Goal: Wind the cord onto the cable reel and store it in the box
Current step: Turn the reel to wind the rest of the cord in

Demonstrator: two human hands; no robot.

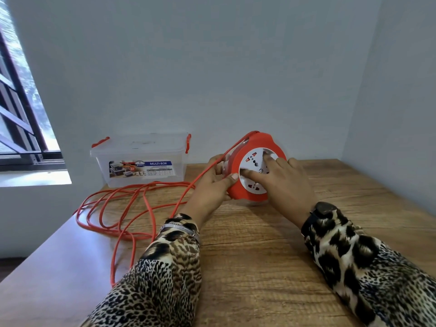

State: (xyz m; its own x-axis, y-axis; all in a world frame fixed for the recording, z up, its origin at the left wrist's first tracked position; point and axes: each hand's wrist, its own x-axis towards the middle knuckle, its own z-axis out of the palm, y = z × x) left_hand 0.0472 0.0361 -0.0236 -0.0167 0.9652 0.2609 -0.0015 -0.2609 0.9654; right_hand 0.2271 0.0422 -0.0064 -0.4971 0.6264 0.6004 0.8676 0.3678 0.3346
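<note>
One reel: the red cable reel (256, 168) stands on edge on the worktop (271, 256), its white socket face turned toward the camera, a little right of centre and near the back wall.
Left hand: the left hand (213, 185) grips the reel's left rim, thumb on the red front edge, fingers curled round behind.
Right hand: the right hand (286, 182) lies flat against the white face, fingers straight and pressing on it, holding nothing.
Cord: the orange cord (122, 208) runs from the top of the reel down past the left hand, then lies in loose, overlapping loops on the left part of the worktop; one strand trails toward the near edge under the left sleeve.
Box: the clear plastic box (141, 159), lid on, with red clips and a printed label, sits at the back left corner, well apart from the reel and just behind the loops.
Surface: wood-grain worktop, brown, lighter and glossy at the left.
Room: plain pale walls (212, 67) meet in a corner at the right; a window (21, 109) with dark bars stands at the left.
Sleeves: leopard print, a bangle on the left wrist, a dark watch on the right.
</note>
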